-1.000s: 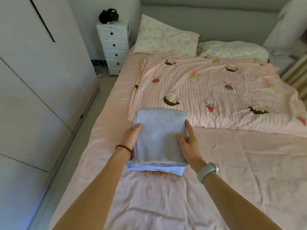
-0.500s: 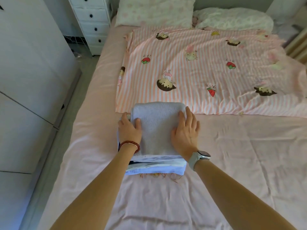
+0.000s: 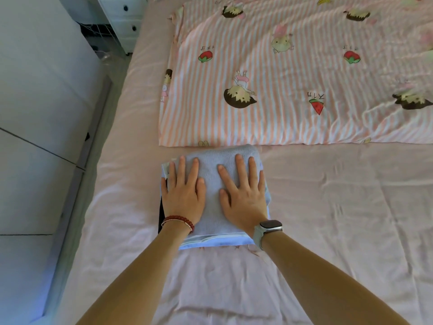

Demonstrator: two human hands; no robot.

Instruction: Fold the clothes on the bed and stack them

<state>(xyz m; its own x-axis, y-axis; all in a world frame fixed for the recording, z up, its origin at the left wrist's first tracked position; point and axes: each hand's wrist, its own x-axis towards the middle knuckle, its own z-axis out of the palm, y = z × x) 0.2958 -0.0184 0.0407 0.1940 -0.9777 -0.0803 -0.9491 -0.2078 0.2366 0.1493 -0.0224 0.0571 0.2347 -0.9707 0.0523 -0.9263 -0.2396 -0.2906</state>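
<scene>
Pink sheet [image 3: 328, 219] covers the bed on every side of the hands, with wide bare stretches to the right of the right hand and toward the viewer under both forearms. Beyond the fingertips, the near hem of a striped cartoon-print cover [image 3: 281, 78] runs straight across, just touching the far edge of the stack. Left of the left hand the mattress edge drops to a narrow floor strip beside a white wardrobe [image 3: 42, 113]; a white drawer unit [image 3: 124, 22] stands farther off.

Both hands lie flat, fingers straight and slightly spread, pressing the top of a folded grey knit [image 3: 212, 191]. Left hand [image 3: 184, 195] covers its left half, right hand [image 3: 244, 200] its right half, thumbs near but apart. Under the knit sit a light blue folded piece [image 3: 210, 242] and a dark layer at the left edge.
</scene>
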